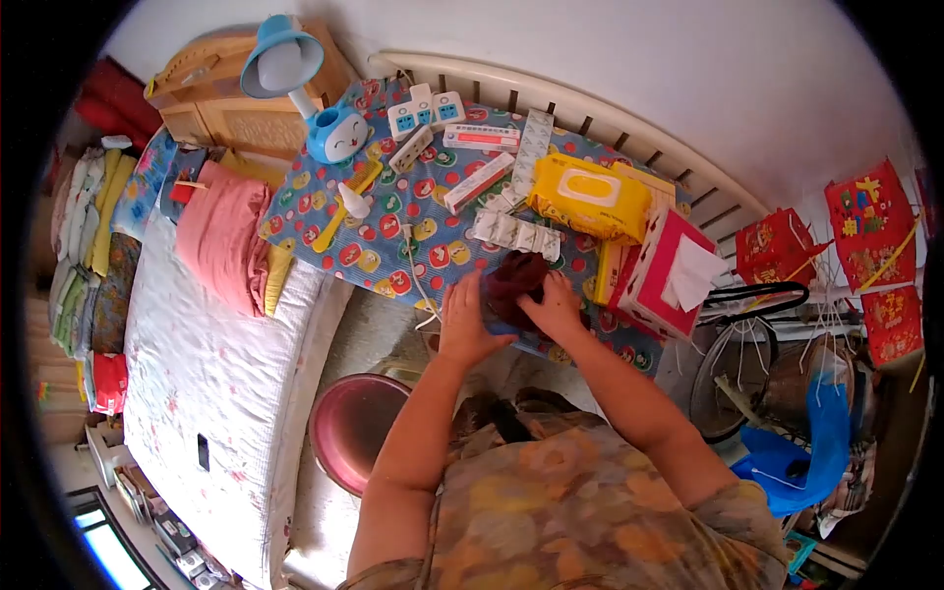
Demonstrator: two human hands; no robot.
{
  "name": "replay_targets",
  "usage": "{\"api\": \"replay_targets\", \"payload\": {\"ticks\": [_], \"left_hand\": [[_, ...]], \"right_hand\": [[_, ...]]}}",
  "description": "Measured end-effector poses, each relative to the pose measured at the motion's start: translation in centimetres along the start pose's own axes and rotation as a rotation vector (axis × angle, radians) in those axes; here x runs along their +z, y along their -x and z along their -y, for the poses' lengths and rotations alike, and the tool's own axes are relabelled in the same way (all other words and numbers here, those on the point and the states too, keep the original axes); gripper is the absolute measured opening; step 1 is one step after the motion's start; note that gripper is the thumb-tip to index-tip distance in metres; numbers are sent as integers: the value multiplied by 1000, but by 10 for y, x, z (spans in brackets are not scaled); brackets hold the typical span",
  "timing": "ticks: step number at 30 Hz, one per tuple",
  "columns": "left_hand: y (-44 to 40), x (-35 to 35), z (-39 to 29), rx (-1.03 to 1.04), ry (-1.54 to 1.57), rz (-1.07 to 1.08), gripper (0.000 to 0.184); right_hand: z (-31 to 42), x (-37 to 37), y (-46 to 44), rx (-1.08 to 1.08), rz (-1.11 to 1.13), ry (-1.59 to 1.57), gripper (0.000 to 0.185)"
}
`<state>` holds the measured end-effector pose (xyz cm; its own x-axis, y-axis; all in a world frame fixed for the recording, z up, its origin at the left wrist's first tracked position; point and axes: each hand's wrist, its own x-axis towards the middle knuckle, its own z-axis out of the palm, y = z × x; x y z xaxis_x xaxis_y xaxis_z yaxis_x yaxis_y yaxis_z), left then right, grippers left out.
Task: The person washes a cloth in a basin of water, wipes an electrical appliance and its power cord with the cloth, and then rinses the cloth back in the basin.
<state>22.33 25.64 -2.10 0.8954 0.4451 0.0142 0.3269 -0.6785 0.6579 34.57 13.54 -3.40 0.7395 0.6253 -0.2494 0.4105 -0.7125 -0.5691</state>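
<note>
A crumpled dark red cloth lies at the near edge of the table, between my two hands. My left hand rests at its left side, fingers stretched out and thumb spread to the right. From the other side, my right hand has its fingers closed on the cloth, and its fingertips are partly hidden. Just beyond the cloth is a strip of white sachets. To the right stands a pink tissue box, with a yellow wipes pack behind it.
On the patterned tablecloth are a blue lamp, power strips, a yellow comb and slim boxes. A pink basin stands on the floor by the bed. Red paper bags hang at right.
</note>
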Motion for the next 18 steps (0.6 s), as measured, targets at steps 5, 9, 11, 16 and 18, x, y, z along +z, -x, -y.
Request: {"api": "replay_targets", "payload": {"ticks": [5, 9, 11, 16, 18], "left_hand": [[-2, 1, 5, 21, -52, 33, 105], [-3, -4, 0, -12, -84, 72, 105], [-3, -5, -3, -16, -94, 77, 106], [-4, -8, -7, -28, -155, 100, 106], [-3, -9, -8, -26, -156, 95, 105]], "right_hand": [[-12, 14, -23, 14, -35, -167, 50], [-19, 19, -28, -61, -83, -225, 46], [-18, 21, -27, -87, -131, -272, 41], [-25, 23, -34, -19, -48, -451, 38], [-33, 22, -36, 19, 25, -530, 38]]}}
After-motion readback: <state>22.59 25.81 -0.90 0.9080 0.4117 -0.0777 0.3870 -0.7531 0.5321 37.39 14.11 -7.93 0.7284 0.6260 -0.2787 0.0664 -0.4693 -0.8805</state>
